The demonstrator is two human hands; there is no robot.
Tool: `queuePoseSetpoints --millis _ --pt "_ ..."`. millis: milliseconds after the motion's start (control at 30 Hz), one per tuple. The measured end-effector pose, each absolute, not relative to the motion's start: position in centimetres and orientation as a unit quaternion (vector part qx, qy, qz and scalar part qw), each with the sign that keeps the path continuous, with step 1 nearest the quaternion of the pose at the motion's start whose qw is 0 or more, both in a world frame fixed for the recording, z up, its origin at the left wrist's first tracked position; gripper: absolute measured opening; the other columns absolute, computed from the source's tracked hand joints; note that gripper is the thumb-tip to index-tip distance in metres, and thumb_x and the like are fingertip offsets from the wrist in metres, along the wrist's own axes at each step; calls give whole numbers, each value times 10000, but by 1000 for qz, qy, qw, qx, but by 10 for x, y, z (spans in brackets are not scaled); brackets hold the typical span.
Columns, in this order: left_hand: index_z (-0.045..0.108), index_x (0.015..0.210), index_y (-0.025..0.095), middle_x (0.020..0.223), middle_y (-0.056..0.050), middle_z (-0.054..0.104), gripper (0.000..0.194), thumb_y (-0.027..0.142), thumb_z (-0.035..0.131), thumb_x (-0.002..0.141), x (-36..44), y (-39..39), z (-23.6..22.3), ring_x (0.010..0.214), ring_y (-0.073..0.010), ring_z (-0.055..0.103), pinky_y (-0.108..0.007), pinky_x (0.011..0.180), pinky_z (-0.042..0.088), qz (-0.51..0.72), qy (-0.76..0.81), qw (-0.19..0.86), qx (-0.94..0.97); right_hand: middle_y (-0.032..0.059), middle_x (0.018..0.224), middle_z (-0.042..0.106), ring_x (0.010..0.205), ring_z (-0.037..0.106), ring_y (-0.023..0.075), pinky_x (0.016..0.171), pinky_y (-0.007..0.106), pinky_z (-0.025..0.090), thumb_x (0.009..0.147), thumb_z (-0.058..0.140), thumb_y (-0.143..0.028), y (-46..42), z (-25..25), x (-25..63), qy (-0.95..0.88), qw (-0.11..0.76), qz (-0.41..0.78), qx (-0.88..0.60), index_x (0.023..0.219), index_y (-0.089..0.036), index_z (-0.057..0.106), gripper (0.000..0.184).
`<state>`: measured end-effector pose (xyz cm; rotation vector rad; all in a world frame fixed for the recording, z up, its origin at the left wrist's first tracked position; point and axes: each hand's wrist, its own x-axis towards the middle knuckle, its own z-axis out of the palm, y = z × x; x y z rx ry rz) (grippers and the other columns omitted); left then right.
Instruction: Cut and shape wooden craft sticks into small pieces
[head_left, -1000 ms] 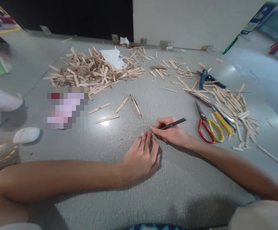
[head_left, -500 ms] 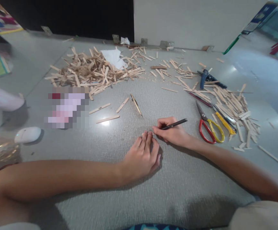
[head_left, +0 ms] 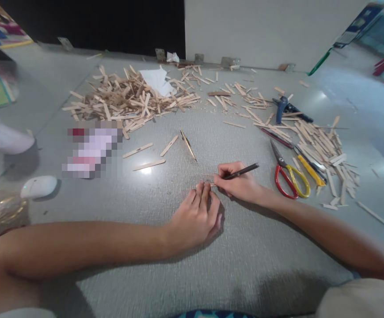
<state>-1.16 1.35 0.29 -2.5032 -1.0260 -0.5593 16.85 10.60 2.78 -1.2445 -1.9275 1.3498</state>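
My right hand (head_left: 237, 184) grips a slim black pen (head_left: 246, 170), its fingers closed around the lower part and the tip hidden by them. Just left of it, my left hand (head_left: 193, 218) presses its fingertips down on a small wooden stick (head_left: 213, 185), mostly covered by the fingers. The two hands nearly touch over the grey table (head_left: 165, 282). Beyond them lie a gold pointed tool (head_left: 188, 145), a plain popsicle stick (head_left: 149, 165), and two sticks with slots cut in them, one longer (head_left: 138, 150) and one shorter (head_left: 169, 145).
A big heap of wooden sticks (head_left: 112, 97) with a white tissue (head_left: 157, 81) lies at the back left. To the right are scissors (head_left: 283, 165), a yellow-handled cutter (head_left: 311, 171), a blue-handled tool (head_left: 282, 108) and cut pieces (head_left: 321, 145). A white mouse-like object (head_left: 39, 186) sits left.
My right hand has shifted slightly right with the pen, so a little more of the stick shows between the hands. My left hand stays in place.
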Motion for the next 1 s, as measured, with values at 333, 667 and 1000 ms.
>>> queuePoseSetpoints --millis 333,667,1000 --pt "713 1162 -75 1169 -371 780 482 270 385 1082 -12 12 1 1082 -418 816 -456 877 607 -178 -364 193 -894 -48 422 528 347 491 100 356 208 349 918 724 -502 105 26 170 -684 240 517 -455 594 -247 483 478" --pt "699 1186 -67 1181 -381 771 481 280 380 1092 -12 13 0 1083 -417 816 -468 874 605 -174 -370 184 -894 -47 455 554 354 498 91 362 207 352 893 793 -545 105 23 167 -665 249 550 -440 610 -233 512 506" --pt "718 1157 -57 1145 -360 792 471 284 404 1076 -12 13 0 1058 -389 829 -444 874 617 -183 -370 197 -889 -52 464 555 342 472 77 339 192 340 867 810 -561 105 22 166 -652 252 563 -441 605 -229 508 520"
